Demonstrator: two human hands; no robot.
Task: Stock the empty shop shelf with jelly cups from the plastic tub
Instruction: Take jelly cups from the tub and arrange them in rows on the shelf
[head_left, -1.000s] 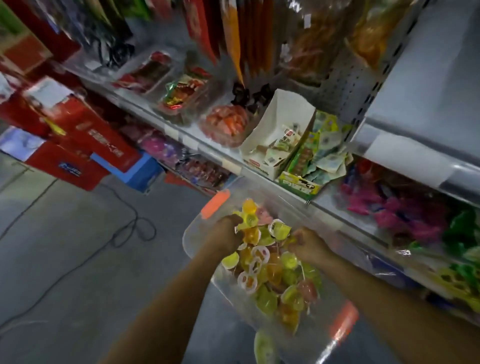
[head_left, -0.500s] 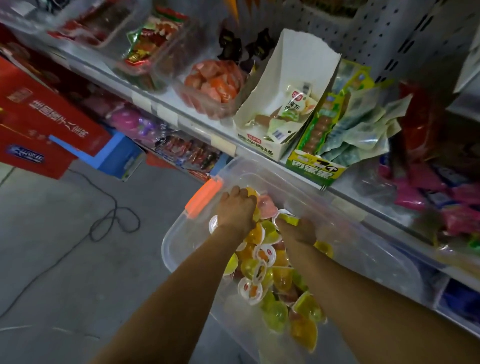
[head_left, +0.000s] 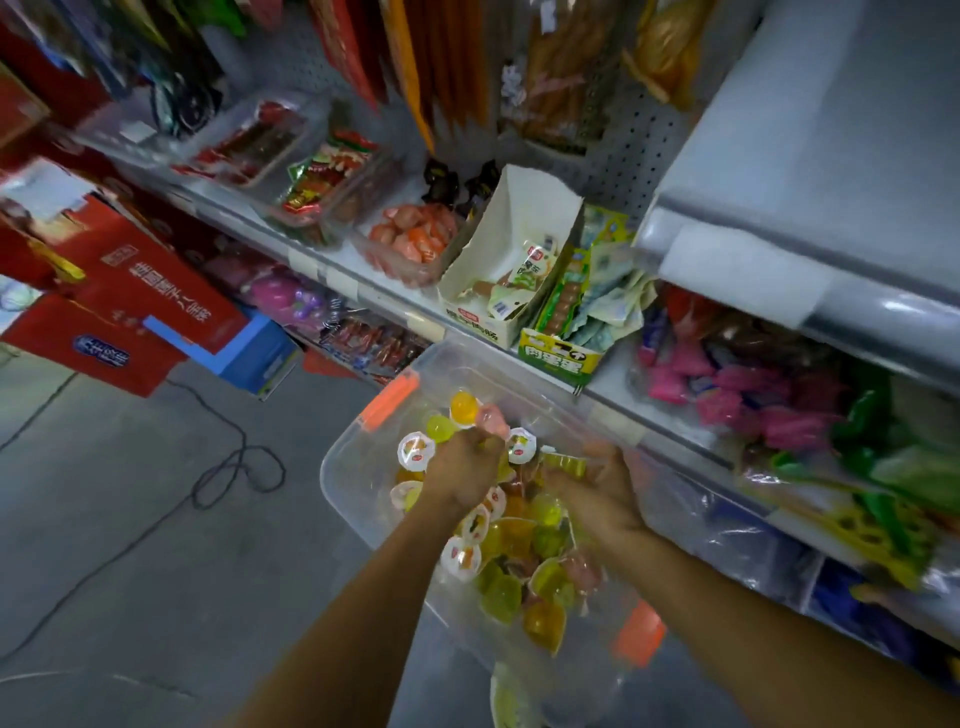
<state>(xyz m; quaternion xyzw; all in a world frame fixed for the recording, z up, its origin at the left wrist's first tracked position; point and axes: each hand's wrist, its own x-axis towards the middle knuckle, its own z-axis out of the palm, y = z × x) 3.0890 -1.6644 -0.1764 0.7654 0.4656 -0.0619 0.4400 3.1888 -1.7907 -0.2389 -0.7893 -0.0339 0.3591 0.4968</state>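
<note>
Setting: shop aisle, with grey floor at the lower left and stocked snack shelves running from the upper left to the right edge.
Empty shelf (head_left: 831, 130): bare grey board at the upper right of the frame, above pink and green packets.
Plastic tub (head_left: 353, 499): clear, with orange latches, at the lower centre against a shelf edge. What supports it is not visible.
Jelly cups (head_left: 519, 545): yellow, green, orange and pink, heaped in the tub. None are visible on the bare board.
Left hand (head_left: 465, 475): back uppermost, fingers curled down round a few cups at the far end of the heap.
Right hand (head_left: 597, 488): just beside the other hand and sunk in the heap. It is blurred, so its hold cannot be told.
Step in hand: gathering a handful; stocking appears barely begun.
Next move: carry the handful up and right to the bare board. This calls for a firm cupped hold, as loose cups would likely spill.
Also present: black cable (head_left: 234, 467) on the floor; red cartons (head_left: 130, 291) at the left.
</note>
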